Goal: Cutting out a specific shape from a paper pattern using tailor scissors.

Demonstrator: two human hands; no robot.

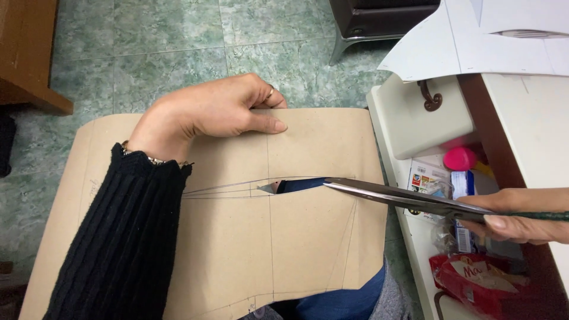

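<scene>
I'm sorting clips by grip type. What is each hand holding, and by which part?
The left hand pinches the brown pattern paper at its top edge. The right hand grips the scissors at the handle end, blades in the cut.

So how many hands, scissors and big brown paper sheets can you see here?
Hands: 2, the left hand gripping the paper's far edge and the right hand holding the scissors
Long silver metal scissors: 1
Brown kraft paper pattern sheet: 1
Total: 4
</scene>
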